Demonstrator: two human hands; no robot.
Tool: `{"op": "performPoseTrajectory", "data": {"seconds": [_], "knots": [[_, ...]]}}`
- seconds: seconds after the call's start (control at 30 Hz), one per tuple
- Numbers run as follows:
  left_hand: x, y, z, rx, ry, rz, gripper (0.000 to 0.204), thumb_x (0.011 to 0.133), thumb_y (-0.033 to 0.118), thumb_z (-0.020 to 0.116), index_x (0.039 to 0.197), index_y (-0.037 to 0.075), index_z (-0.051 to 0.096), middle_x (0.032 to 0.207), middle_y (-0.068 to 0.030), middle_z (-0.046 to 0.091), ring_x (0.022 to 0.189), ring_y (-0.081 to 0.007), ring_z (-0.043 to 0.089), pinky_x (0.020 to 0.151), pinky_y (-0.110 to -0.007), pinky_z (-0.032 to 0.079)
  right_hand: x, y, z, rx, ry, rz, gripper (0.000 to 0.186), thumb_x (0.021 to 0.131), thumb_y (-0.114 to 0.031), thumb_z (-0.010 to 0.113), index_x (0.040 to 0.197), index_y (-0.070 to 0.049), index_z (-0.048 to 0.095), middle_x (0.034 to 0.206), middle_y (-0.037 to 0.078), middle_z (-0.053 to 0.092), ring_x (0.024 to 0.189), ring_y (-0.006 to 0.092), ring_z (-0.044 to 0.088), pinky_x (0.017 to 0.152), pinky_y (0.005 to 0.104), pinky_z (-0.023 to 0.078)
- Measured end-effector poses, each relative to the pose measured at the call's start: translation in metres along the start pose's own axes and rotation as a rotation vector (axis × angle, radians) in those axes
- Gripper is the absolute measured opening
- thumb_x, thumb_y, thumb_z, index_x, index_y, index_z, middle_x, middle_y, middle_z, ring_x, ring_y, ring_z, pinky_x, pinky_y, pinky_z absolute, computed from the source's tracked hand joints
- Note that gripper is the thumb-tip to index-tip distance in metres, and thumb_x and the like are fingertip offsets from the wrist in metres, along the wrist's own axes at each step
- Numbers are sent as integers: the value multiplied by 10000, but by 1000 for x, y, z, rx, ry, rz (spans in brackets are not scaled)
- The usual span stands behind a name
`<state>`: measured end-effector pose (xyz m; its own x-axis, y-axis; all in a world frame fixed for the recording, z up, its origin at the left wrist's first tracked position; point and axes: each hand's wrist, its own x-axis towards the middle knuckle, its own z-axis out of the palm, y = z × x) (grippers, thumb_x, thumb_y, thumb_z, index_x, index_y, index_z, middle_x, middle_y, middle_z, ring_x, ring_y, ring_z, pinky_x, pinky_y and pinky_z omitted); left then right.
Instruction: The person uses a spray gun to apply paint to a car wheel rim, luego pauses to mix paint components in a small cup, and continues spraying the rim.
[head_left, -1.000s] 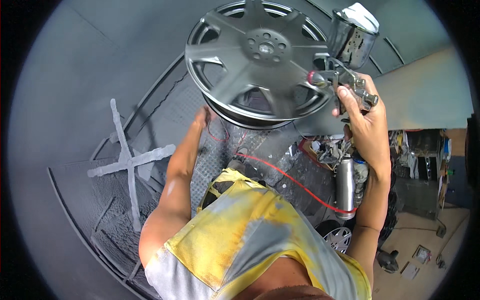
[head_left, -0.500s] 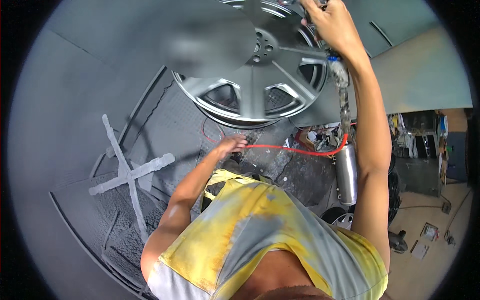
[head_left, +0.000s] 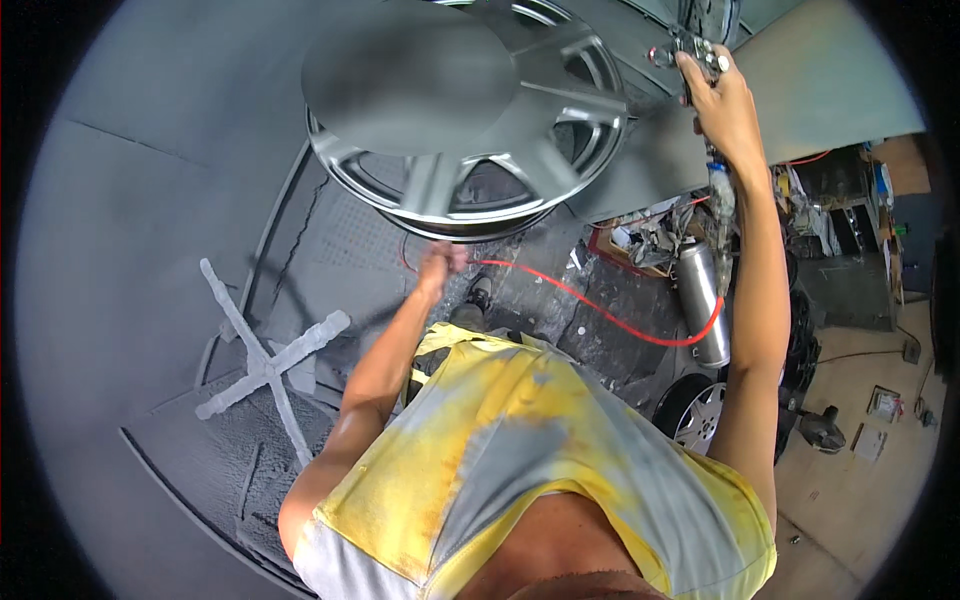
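A silver multi-spoke wheel rim [head_left: 435, 185] is held up in front of me, face up. A blurred dark grey oval hides much of its left and middle. My right hand [head_left: 730, 115] is closed around a spray gun [head_left: 697, 52], to the right of the rim and apart from it. From the gun's handle hangs a wrapped, paint-crusted hose end [head_left: 722, 215], which runs into a red air hose [head_left: 610, 315]. My left hand [head_left: 441, 268], slightly smeared, is closed on that red hose just below the rim's near edge.
At the left stands a grey-coated cross-shaped stand [head_left: 268, 370]. A metal cylinder [head_left: 703, 300] stands right of the hose, near a box of litter [head_left: 640, 245]. Another wheel [head_left: 695, 412] lies below the cylinder. A greenish-grey panel [head_left: 800, 100] spans the upper right.
My right hand has moved the spray gun right and slightly down, away from the rim. The red hose now sags lower. My left hand has shifted a little up and left.
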<state>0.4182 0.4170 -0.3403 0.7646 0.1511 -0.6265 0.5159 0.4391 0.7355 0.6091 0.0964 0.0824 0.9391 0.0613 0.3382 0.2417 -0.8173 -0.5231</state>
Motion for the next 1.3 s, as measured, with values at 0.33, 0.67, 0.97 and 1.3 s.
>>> {"op": "performPoseTrajectory", "data": {"seconds": [0.33,0.67,0.97,1.3], "knots": [[23,-14,-63,199,-96,-188,324,1032,181,390,1227,60,619,1083,-79,716,908,-184,692,818,-367,588,-107,-5,-8,164,-19,182,310,1009,-278,614,1162,-11,575,798,106,674,663,160,653,631,332,519],[13,-1,-70,120,-61,-182,465,1041,274,341,1409,19,465,1277,-139,635,1126,-284,621,968,-429,522,-166,-18,-5,348,-41,211,266,991,-182,634,1177,-4,569,772,76,641,650,135,621,621,303,501],[59,47,-82,-474,125,56,426,1043,377,299,1170,61,556,1162,-133,676,1065,-297,644,995,-484,498,-171,-95,-1,533,-280,67,275,994,-158,640,1202,2,561,814,33,644,682,87,600,630,266,500],[77,57,-92,-502,75,131,344,989,338,404,1038,94,641,995,-54,725,897,-209,684,819,-383,555,-76,-154,28,538,-360,-84,312,987,-282,656,1182,-43,615,758,20,647,632,66,586,520,248,463]]}}
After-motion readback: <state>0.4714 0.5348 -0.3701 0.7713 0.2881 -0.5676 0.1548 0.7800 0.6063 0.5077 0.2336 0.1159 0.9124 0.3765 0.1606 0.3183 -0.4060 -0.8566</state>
